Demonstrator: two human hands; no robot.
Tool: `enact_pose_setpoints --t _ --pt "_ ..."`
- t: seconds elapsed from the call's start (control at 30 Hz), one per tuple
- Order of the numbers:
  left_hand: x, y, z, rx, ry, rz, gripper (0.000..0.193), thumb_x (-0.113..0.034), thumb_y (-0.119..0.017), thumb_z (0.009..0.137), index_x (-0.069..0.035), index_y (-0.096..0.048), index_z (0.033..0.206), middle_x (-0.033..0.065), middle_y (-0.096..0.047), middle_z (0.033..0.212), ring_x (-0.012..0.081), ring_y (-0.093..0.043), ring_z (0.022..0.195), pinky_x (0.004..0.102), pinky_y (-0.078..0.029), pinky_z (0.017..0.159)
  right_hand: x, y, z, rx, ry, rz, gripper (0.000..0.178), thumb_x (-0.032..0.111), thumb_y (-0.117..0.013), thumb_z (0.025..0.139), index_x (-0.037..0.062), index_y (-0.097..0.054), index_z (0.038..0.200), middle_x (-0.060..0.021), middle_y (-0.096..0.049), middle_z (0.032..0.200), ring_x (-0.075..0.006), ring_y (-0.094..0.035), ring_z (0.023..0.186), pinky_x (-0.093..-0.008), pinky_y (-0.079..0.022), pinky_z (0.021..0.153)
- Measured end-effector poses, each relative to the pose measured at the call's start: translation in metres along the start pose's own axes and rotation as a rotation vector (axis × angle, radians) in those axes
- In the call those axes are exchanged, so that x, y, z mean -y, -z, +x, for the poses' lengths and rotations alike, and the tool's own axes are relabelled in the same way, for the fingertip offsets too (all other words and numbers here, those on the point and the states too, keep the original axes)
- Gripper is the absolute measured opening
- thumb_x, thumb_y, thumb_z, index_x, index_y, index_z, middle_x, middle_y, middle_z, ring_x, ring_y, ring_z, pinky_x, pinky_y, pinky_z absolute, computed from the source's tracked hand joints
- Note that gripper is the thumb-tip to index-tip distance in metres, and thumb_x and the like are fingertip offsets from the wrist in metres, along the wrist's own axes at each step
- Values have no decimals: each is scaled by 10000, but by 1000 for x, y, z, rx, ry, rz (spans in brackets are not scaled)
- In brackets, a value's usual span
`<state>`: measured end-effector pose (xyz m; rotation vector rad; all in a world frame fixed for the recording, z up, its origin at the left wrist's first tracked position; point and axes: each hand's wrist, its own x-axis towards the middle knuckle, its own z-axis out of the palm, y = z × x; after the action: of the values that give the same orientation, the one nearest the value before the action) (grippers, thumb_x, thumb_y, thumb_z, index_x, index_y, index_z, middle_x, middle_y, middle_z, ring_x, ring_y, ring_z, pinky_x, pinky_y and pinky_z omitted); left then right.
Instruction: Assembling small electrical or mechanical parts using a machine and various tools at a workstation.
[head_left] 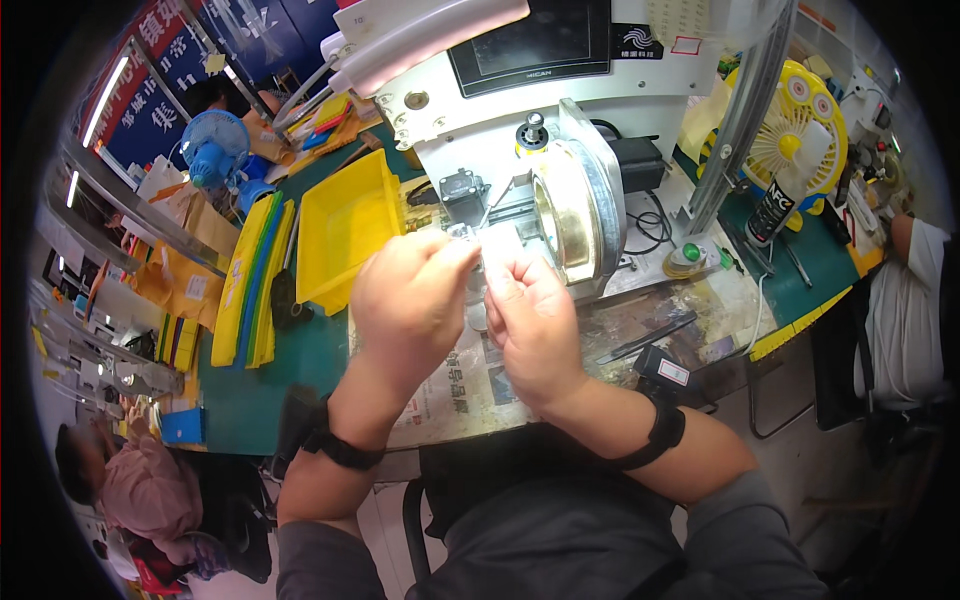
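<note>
My left hand point(412, 292) is closed, its thumb and index finger pinched together in front of the machine point(640, 95). Close beside it, my right hand point(532, 325) also pinches, with thumb against index finger. Bright glare falls where the fingertips meet, and what they hold is too small to make out. Just beyond my right hand stands a large brass-coloured ring point(566, 222) inside a grey round housing. A small dark block point(463, 195) is mounted behind the fingertips, with a thin metal rod point(495, 203) next to it.
A yellow bin point(345, 225) stands left of my hands, beside upright coloured strips point(250, 285). Right of the machine are a spray can point(772, 208), a yellow fan point(790, 140) and a small green-capped bottle point(688, 258). A dark flat tool point(650, 337) lies on the worn sheet. Other people sit at both sides.
</note>
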<state>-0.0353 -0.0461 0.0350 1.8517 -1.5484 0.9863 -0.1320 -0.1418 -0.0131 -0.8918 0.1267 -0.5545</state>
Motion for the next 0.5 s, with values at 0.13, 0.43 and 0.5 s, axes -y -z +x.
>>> enact_pose_setpoints --t 0.13,0.43,0.5 --pt "-3 2 -7 13 148 -194 110 42 -717 816 -20 -675 896 132 -654 843 277 -639 741 346 -506 646 7 -1 14 6 -154 134 130 181 -514 1049 64 -565 1021 30 -502 746 -28 -411 597 -197 -330 518" --pt "-11 -13 -18 8 213 -349 108 -10 -697 816 -66 -646 892 110 -603 786 316 -598 701 398 -473 627 9 -1 19 3 -229 278 65 123 -522 992 82 -568 970 12 -520 749 -50 -428 578 -214 -324 497" --pt "-24 -2 -31 123 130 -378 193 -11 -690 746 -83 -654 922 107 -603 781 306 -597 693 398 -473 619 -1 12 -5 28 -183 190 66 121 -514 992 86 -562 964 15 -518 748 -59 -433 581 -227 -334 500"
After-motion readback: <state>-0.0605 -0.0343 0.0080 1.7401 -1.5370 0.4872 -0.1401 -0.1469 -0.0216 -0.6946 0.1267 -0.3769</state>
